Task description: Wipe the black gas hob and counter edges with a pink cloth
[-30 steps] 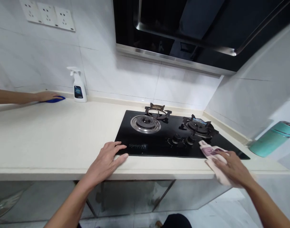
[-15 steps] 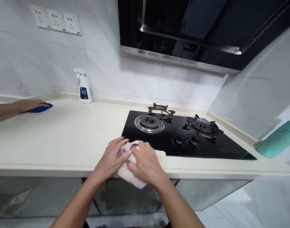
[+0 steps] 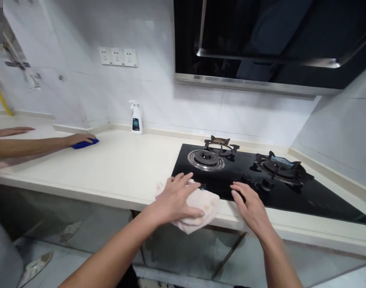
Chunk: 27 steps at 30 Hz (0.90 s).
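My left hand [image 3: 177, 197] lies on a pale pink cloth [image 3: 204, 205] at the front edge of the cream countertop [image 3: 123, 164], its fingers curled over the cloth and pressing it down. The cloth hangs a little over the counter edge, next to the front left corner of the black glass gas hob [image 3: 291, 188]. My right hand [image 3: 251, 205] rests flat and open on the hob's front edge, just right of the cloth and close to the two control knobs [image 3: 262, 183].
A white spray bottle [image 3: 136, 117] stands at the back wall. At the left another person's hand [image 3: 81, 139] presses a blue cloth [image 3: 86, 143] on the counter; their other hand [image 3: 11, 131] lies flat further left. A black range hood [image 3: 275, 36] hangs above the burners.
The cloth went from my right hand at the hob's right side to under both hands, and now only my left holds it; my right hand has let go and moved right. The view swung left.
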Each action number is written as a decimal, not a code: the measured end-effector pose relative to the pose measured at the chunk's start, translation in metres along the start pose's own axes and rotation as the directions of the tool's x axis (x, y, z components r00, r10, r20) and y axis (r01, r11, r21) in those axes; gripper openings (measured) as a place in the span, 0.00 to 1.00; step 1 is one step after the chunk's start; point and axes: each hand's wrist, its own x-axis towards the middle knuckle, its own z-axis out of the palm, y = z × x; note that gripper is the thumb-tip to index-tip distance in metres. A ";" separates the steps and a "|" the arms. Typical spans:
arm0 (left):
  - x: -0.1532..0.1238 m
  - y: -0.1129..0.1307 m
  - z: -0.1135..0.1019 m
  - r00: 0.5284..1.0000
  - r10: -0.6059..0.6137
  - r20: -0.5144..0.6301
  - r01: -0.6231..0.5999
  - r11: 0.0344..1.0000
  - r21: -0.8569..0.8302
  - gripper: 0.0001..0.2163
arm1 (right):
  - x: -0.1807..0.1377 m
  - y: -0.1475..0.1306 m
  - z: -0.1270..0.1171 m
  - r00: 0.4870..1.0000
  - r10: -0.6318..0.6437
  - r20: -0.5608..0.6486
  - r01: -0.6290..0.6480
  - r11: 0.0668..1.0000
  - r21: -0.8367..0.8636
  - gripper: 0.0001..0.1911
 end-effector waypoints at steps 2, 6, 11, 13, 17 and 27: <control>0.007 0.020 0.008 0.999 0.006 0.041 -0.007 1.000 0.005 0.38 | -0.005 0.019 0.000 0.998 0.049 0.026 -0.048 0.999 -0.017 0.23; 0.017 0.072 0.044 0.991 0.126 -0.047 -0.126 0.992 0.009 0.30 | -0.012 0.035 0.004 0.986 0.120 0.115 -0.122 0.992 0.012 0.27; 0.027 0.103 0.067 0.968 0.245 -0.059 -0.242 0.969 0.056 0.23 | -0.015 0.043 -0.002 0.959 0.241 0.149 -0.255 0.964 0.080 0.31; 0.025 0.096 0.063 0.959 0.275 -0.063 -0.272 0.961 0.059 0.22 | -0.016 0.047 -0.004 0.955 0.226 0.190 -0.238 0.970 0.044 0.32; 0.008 0.059 0.053 0.958 0.279 -0.067 -0.273 0.958 0.082 0.21 | -0.018 0.054 -0.004 0.954 0.200 0.225 -0.197 0.980 -0.036 0.30; -0.107 -0.134 -0.004 0.980 -0.139 -0.142 0.160 0.975 0.153 0.36 | -0.024 0.067 -0.002 0.976 0.050 0.213 -0.033 0.996 -0.081 0.27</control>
